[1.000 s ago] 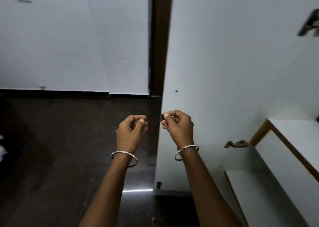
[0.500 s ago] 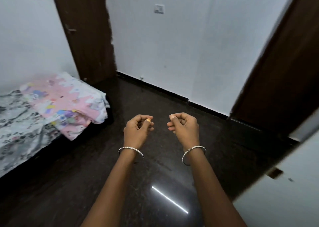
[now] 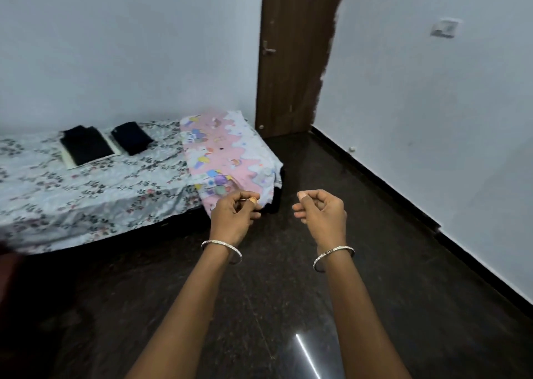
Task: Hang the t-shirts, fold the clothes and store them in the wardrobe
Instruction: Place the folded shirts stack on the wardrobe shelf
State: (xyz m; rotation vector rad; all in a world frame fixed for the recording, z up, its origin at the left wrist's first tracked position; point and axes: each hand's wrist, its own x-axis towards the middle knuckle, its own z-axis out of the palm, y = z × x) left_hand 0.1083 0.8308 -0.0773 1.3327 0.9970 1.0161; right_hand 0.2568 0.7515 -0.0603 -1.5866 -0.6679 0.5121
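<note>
Above glossy dark floor, left hand (image 3: pixel 235 213) and right hand (image 3: pixel 323 211) curl loosely, empty — folded dark clothes (image 3: pixel 86 148) on floral bedsheet (image 3: pixel 86 194).

Dim, bluish, even room light. A thin white streak of glare lies on the glossy dark floor (image 3: pixel 305 355). Edges bend with wide-angle distortion (wall lines curve), and the lower-left corner is dark and blurred.
</note>
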